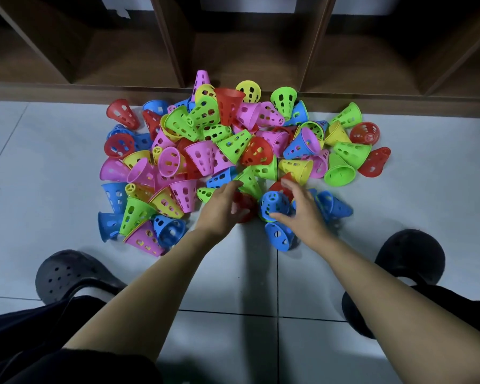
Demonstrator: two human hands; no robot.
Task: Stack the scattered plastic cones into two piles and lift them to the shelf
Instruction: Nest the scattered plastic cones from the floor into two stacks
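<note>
Several perforated plastic cones in red, blue, green, yellow and pink lie in a loose heap (233,151) on the tiled floor in front of a low wooden shelf (233,65). My left hand (222,206) reaches into the near edge of the heap, its fingers relaxed over a red cone (244,210) and close to a green cone (248,180). My right hand (299,209) is spread beside a blue cone (275,203), with the thumb against the cone's near side and the fingers stretched past it. Neither hand has lifted a cone.
The shelf has open dark compartments split by slanted dividers (166,40). My two feet in dark clogs (67,273) (408,259) stand on either side of my arms. Pale floor tiles (39,162) spread left and right of the heap.
</note>
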